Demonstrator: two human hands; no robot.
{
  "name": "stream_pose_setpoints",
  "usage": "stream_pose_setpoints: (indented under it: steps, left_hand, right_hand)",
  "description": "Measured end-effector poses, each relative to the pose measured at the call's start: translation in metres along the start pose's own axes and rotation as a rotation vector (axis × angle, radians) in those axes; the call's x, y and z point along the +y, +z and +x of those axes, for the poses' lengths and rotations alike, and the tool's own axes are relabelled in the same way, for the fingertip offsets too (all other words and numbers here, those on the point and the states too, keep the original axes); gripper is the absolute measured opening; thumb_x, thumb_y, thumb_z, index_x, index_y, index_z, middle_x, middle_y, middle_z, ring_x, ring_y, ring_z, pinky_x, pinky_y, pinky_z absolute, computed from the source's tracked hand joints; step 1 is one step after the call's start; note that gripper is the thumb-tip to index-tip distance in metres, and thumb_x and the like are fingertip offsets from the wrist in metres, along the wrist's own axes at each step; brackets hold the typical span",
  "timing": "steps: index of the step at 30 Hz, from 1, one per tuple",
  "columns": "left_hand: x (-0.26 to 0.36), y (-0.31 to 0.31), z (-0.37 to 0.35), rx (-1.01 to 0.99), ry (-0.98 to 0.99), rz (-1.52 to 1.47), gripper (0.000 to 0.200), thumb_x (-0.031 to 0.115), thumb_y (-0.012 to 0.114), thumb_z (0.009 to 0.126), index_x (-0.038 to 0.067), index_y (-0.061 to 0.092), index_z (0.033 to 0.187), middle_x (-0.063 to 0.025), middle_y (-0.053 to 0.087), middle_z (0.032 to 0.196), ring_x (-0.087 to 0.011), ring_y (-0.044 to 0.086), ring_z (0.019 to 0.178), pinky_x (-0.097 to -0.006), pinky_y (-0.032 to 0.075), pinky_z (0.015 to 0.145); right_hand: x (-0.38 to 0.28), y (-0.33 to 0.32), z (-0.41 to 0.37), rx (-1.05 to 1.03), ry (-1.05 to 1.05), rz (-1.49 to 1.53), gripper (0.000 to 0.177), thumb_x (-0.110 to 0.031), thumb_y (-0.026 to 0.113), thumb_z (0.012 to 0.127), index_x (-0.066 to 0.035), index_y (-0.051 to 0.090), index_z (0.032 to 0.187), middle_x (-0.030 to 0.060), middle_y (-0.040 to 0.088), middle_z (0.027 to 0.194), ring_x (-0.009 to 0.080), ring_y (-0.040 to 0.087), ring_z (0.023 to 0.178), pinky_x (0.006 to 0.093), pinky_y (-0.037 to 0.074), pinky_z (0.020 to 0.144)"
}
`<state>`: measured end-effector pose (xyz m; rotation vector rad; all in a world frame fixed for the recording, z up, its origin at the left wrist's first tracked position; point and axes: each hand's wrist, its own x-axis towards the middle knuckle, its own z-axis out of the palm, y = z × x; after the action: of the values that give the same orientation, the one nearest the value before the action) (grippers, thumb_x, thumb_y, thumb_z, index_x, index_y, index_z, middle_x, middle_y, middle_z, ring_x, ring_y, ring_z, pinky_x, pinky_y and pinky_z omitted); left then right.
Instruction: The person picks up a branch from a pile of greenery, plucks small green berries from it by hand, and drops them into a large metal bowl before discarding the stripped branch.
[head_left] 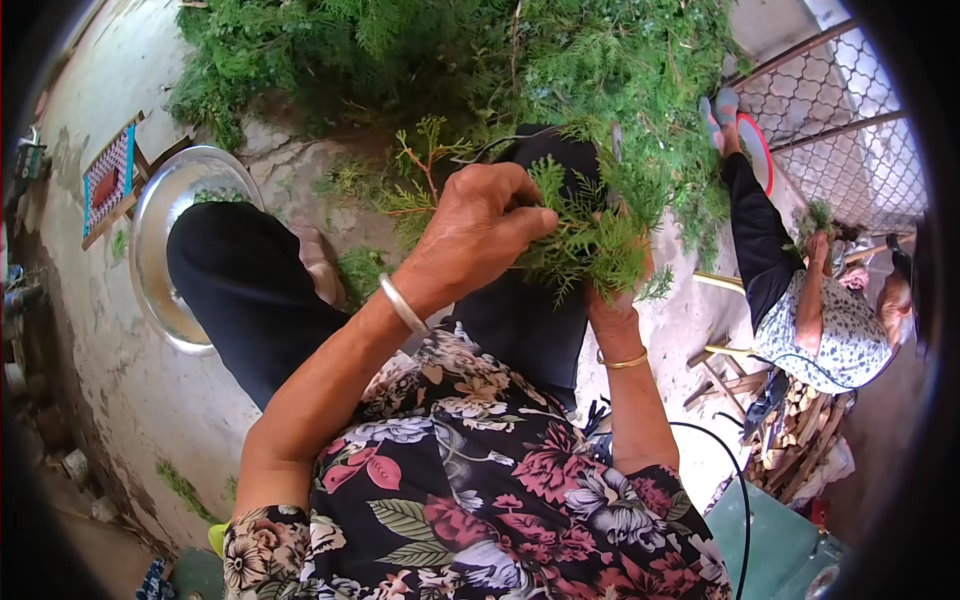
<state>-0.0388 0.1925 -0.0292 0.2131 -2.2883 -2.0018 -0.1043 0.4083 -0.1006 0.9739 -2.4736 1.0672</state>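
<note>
My left hand (485,225), with a silver bangle at its wrist, is closed, thumb and index finger pinched at the edge of a green leafy bunch (600,240). A sprig with an orange-brown stem (425,170) sticks out beyond its knuckles; whether the hand grips it is unclear. My right hand (615,300), a thin gold bangle at its wrist, is wrapped round the bunch from below, its fingers largely hidden by leaves. Both hands are above my dark-trousered right leg.
Cut green branches (450,60) are heaped ahead. Beside my left knee is a metal basin (150,260), near a small woven stool (110,180). At the right, another person (825,320) sits holding greenery, near a wire mesh fence (850,120) and stacked wood (800,440).
</note>
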Motion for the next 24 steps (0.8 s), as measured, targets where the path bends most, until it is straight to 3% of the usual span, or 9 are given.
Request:
stream_pose_setpoints:
  steps: [4, 5, 7, 8, 11, 13, 14, 18, 24]
  left_hand:
    - [0.008, -0.009, -0.009, -0.127, -0.015, -0.271, 0.016, 0.012, 0.064, 0.081, -0.004, 0.06, 0.081, -0.0052, 0.056, 0.065, -0.0072, 0.05, 0.053, -0.0223, 0.039, 0.046]
    - [0.009, -0.018, -0.012, -0.174, -0.091, -0.537, 0.014, 0.009, 0.063, 0.082, -0.003, 0.059, 0.083, -0.0063, 0.057, 0.066, -0.0072, 0.049, 0.052, -0.0214, 0.038, 0.045]
    - [0.015, -0.026, -0.017, -0.225, -0.179, -0.803, 0.011, 0.007, 0.061, 0.082, -0.003, 0.058, 0.086, -0.0074, 0.057, 0.067, -0.0071, 0.048, 0.052, -0.0206, 0.036, 0.043]
    - [0.018, -0.029, -0.019, -0.199, -0.192, -0.869, 0.01, 0.005, 0.06, 0.081, -0.003, 0.057, 0.087, -0.0082, 0.058, 0.067, -0.0069, 0.048, 0.052, -0.0199, 0.035, 0.042]
    - [0.024, -0.03, -0.03, -0.125, -0.224, -0.965, 0.008, 0.002, 0.059, 0.08, -0.003, 0.058, 0.086, -0.0103, 0.061, 0.068, -0.0072, 0.048, 0.053, -0.0183, 0.033, 0.042]
    - [0.008, -0.03, -0.037, -0.129, -0.128, -0.38, 0.009, 0.0, 0.059, 0.078, -0.004, 0.061, 0.086, -0.0094, 0.063, 0.071, -0.0103, 0.054, 0.055, -0.0209, 0.039, 0.045]
    - [-0.006, -0.018, -0.038, 0.021, 0.191, -0.071, 0.014, -0.001, 0.062, 0.074, -0.004, 0.063, 0.088, -0.0108, 0.065, 0.072, -0.0141, 0.058, 0.058, -0.0244, 0.045, 0.051]
    - [-0.017, 0.009, -0.043, 0.209, 0.394, 0.296, 0.022, 0.003, 0.07, 0.069, -0.001, 0.062, 0.09, -0.0158, 0.062, 0.073, -0.0234, 0.062, 0.061, -0.0299, 0.047, 0.053]
    - [-0.02, 0.033, -0.039, 0.12, 0.374, 0.794, 0.022, 0.013, 0.07, 0.071, 0.004, 0.054, 0.084, -0.0101, 0.051, 0.064, -0.0285, 0.056, 0.054, -0.0389, 0.042, 0.046]
  right_hand:
    - [-0.003, 0.007, -0.002, 0.026, 0.166, 0.182, 0.028, -0.004, 0.06, 0.074, 0.002, 0.06, 0.102, 0.0174, 0.06, 0.102, 0.034, 0.055, 0.094, 0.0387, 0.046, 0.08]
    - [-0.004, 0.009, -0.001, 0.025, 0.17, 0.182, 0.028, -0.004, 0.06, 0.074, 0.002, 0.06, 0.102, 0.0174, 0.06, 0.102, 0.034, 0.055, 0.094, 0.0387, 0.046, 0.08]
    - [-0.008, 0.009, 0.003, 0.138, 0.27, 0.522, 0.027, -0.001, 0.058, 0.074, 0.003, 0.06, 0.1, 0.0165, 0.059, 0.097, 0.0326, 0.055, 0.091, 0.0351, 0.045, 0.079]
    - [-0.016, -0.002, 0.013, 0.081, -0.021, 0.061, 0.025, 0.001, 0.059, 0.072, 0.003, 0.06, 0.098, 0.0148, 0.059, 0.091, 0.0308, 0.055, 0.085, 0.0326, 0.045, 0.076]
    - [-0.013, -0.001, 0.011, 0.086, -0.03, 0.133, 0.026, 0.003, 0.06, 0.07, 0.003, 0.06, 0.097, 0.0144, 0.059, 0.091, 0.03, 0.056, 0.082, 0.0331, 0.045, 0.073]
    - [-0.017, -0.004, 0.014, 0.08, -0.082, 0.037, 0.027, 0.003, 0.06, 0.07, 0.003, 0.059, 0.096, 0.0143, 0.059, 0.09, 0.03, 0.056, 0.081, 0.0336, 0.045, 0.072]
    - [-0.02, -0.005, 0.014, 0.073, -0.134, -0.059, 0.027, 0.004, 0.059, 0.069, 0.003, 0.059, 0.096, 0.0143, 0.059, 0.09, 0.0299, 0.056, 0.08, 0.0341, 0.045, 0.071]
    - [-0.023, -0.003, 0.011, 0.092, 0.027, 0.126, 0.029, 0.004, 0.06, 0.069, 0.002, 0.059, 0.098, 0.0146, 0.059, 0.09, 0.0312, 0.056, 0.081, 0.0349, 0.046, 0.07]
    - [-0.021, -0.003, 0.015, 0.05, -0.081, 0.025, 0.025, 0.003, 0.059, 0.071, 0.001, 0.058, 0.096, 0.0146, 0.059, 0.09, 0.0308, 0.056, 0.081, 0.0341, 0.047, 0.067]
